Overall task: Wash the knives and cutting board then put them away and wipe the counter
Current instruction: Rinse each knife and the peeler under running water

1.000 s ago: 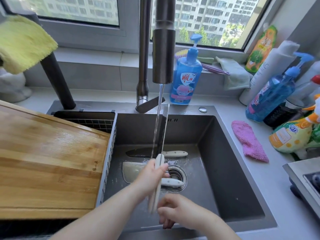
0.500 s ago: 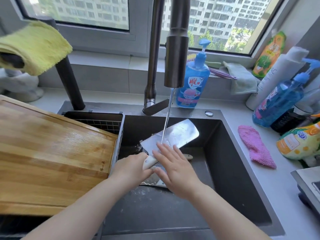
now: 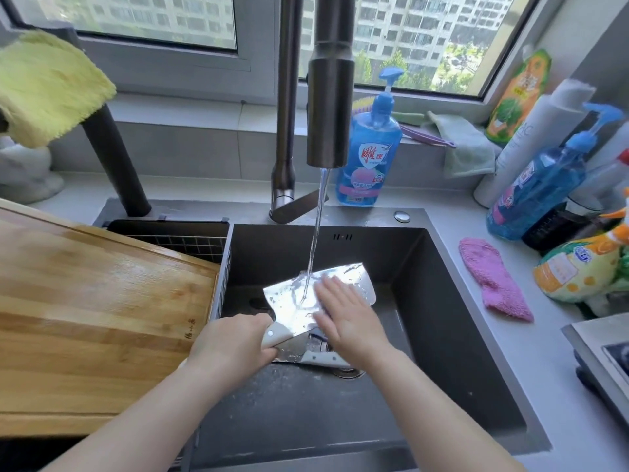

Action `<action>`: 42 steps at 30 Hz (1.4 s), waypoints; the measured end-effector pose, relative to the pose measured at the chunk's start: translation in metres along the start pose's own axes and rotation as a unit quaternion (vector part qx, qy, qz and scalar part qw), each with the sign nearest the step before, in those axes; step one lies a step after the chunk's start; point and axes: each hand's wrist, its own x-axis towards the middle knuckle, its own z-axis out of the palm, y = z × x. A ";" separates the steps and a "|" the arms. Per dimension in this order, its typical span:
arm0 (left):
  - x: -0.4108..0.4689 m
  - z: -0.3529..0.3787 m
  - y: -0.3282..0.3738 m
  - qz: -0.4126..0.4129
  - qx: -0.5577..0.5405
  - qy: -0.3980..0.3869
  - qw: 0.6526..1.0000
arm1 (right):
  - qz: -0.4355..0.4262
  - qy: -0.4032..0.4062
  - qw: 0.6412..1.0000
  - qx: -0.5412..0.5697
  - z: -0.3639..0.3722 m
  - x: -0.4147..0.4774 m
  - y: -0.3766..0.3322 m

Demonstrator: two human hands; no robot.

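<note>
Rinsing a cleaver (image 3: 299, 301) under the running faucet (image 3: 328, 97), over the sink (image 3: 442, 301).
Left hand (image 3: 231, 345) grips its near-left handle; blade points far-right, lying flat; right hand (image 3: 347, 318) presses straight fingers on it.

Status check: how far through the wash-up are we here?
Early. Done: nothing put away yet. In hand: the cleaver is under the tap stream, left hand gripping its handle, right hand flat on the blade. Left: a white-handled knife lies in the sink, the cutting board sits beside the basin, and the pink cloth lies unused on the counter.
</note>
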 end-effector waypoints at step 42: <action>0.008 0.005 0.002 0.044 0.011 0.001 0.999 | -0.051 0.052 0.995 0.074 0.034 0.003 -0.015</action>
